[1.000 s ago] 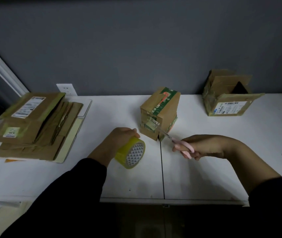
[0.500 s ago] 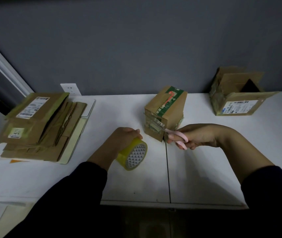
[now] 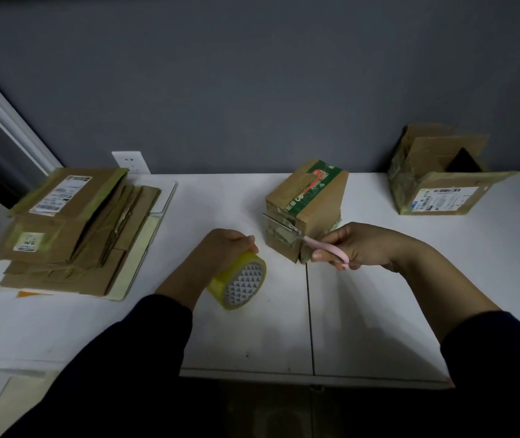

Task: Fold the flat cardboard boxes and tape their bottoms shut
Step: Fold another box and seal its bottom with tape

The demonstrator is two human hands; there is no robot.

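White table (image 3: 94,336), dim light. Box (image 3: 307,213) standing centre. My left hand (image 3: 220,252) gripping tape roll (image 3: 239,281); right hand (image 3: 361,245) gripping scissors (image 3: 302,237), blades at tape against box. Advise keeping strip taut, cutting flush.

Left hand (image 3: 220,248) gripping tape roll (image 3: 242,284), right hand (image 3: 359,245) holding pink scissors (image 3: 315,243) against small box (image 3: 306,207)

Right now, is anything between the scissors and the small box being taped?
Nothing visible. The scissors in the right hand already reach the small box; the tape roll sits left, under the left hand.
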